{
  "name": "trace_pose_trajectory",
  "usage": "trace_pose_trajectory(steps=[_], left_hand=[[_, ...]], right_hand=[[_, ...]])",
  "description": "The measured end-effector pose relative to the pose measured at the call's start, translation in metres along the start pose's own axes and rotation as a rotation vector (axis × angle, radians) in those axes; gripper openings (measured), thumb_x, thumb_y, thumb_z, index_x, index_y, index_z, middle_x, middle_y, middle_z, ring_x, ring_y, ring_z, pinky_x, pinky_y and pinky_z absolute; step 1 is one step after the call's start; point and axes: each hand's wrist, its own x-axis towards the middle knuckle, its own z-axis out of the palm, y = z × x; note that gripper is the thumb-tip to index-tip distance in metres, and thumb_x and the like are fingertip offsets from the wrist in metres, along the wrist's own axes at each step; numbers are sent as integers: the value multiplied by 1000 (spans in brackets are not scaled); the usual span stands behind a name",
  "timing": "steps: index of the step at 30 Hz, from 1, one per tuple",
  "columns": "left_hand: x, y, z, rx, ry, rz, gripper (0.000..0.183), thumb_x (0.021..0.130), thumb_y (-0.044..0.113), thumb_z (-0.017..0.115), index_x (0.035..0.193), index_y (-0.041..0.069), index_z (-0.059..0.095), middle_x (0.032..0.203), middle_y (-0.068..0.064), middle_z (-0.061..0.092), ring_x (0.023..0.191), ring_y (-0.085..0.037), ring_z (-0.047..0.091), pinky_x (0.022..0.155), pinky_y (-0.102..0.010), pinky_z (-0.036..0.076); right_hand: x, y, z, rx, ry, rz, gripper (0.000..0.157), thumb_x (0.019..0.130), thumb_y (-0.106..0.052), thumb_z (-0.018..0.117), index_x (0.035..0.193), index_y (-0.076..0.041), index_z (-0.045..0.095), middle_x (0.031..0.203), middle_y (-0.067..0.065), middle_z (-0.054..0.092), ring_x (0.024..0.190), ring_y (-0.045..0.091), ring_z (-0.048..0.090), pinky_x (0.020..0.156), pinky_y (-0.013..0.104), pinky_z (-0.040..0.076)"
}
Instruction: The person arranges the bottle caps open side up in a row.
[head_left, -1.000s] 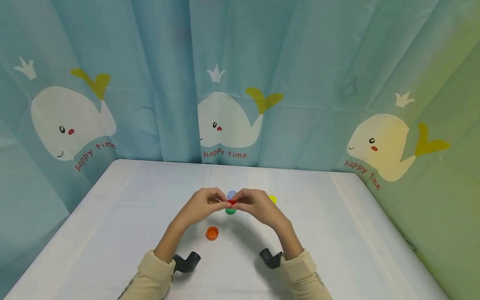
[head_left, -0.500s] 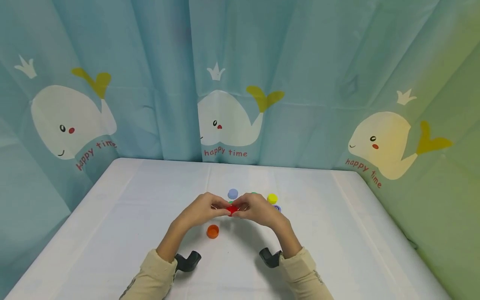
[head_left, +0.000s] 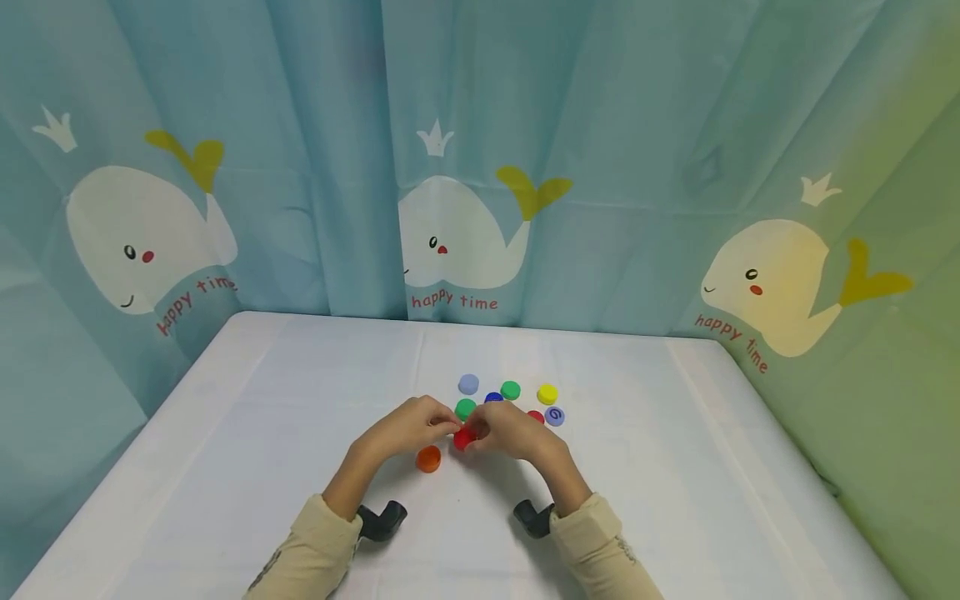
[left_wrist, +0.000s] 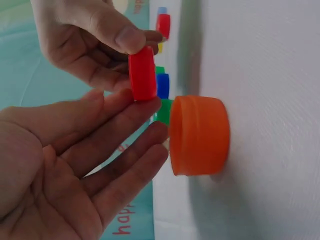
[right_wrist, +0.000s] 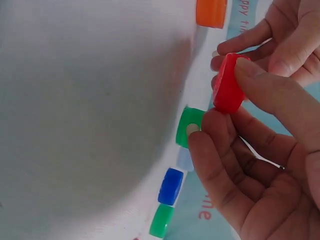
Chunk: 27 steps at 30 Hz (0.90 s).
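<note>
A red bottle cap [head_left: 463,439] hangs just over the table between both hands. My right hand [head_left: 512,431] pinches it, the thumb on one side and a finger beneath, as the right wrist view shows the cap [right_wrist: 230,85]. My left hand [head_left: 411,427] has its fingers extended, with fingertips at the lower edge of the cap [left_wrist: 143,76] and its thumb away from it. Close below the left fingers sits an orange bottle cap [head_left: 428,459], its hollow side up. A green cap [head_left: 466,408] lies just beyond the fingertips.
Past the right hand lie a blue cap [head_left: 493,397], a second green cap [head_left: 511,390], a yellow cap [head_left: 547,394], another red cap [head_left: 535,416] and a purple cap [head_left: 555,416] with a spiral mark. Farther back is a light blue cap [head_left: 468,384]. A curtain [head_left: 630,167] hangs behind the table.
Both hands have come lower and nearer the body with the red cap, uncovering the caps behind. The left hand has eased its hold, leaving the cap in the right hand's pinch.
</note>
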Motion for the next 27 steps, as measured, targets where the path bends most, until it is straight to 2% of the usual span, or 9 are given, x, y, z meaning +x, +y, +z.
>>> trace_pose_trajectory(steps=[3, 6, 10, 14, 21, 27], left_hand=[[0, 0, 1, 30, 9, 11, 18, 94, 9, 57, 103, 1, 70, 88, -3, 67, 73, -13, 53, 67, -26, 47], [0, 1, 1, 38, 15, -21, 18, 94, 9, 55, 104, 2, 68, 92, -3, 66, 78, -14, 57, 72, -30, 49], [-1, 2, 3, 34, -10, -75, 17, 95, 12, 55, 107, 2, 63, 97, -4, 65, 86, -18, 61, 76, -35, 51], [-2, 3, 4, 46, -47, -83, 19, 94, 12, 56, 110, 3, 62, 96, -5, 65, 85, -18, 61, 76, -36, 51], [-3, 3, 5, 70, -53, -79, 18, 94, 13, 55, 108, 5, 63, 95, -3, 65, 82, -16, 59, 77, -38, 50], [-4, 5, 5, 56, -70, -108, 20, 95, 15, 56, 111, 5, 62, 93, -4, 65, 81, -17, 60, 75, -36, 51]], right_hand=[[0, 0, 2, -24, -6, 0, 25, 78, -8, 77, 99, -2, 66, 81, -2, 62, 73, 10, 57, 68, 19, 49], [1, 0, 3, -19, -27, 19, 24, 77, -7, 77, 97, -4, 64, 80, -3, 61, 74, 10, 57, 68, 20, 49], [1, -2, 7, -1, -69, 73, 26, 77, -12, 78, 97, -7, 62, 80, -5, 60, 74, 10, 57, 68, 23, 48], [1, -4, 12, -14, -99, 106, 32, 76, -16, 80, 99, -9, 61, 79, -6, 58, 73, 9, 56, 67, 23, 48], [2, -4, 15, -28, -90, 121, 32, 75, -15, 81, 99, -8, 61, 77, -5, 58, 72, 9, 55, 66, 21, 48], [3, -5, 16, -58, -90, 113, 33, 75, -15, 81, 101, -8, 61, 78, -5, 57, 71, 9, 55, 66, 19, 48]])
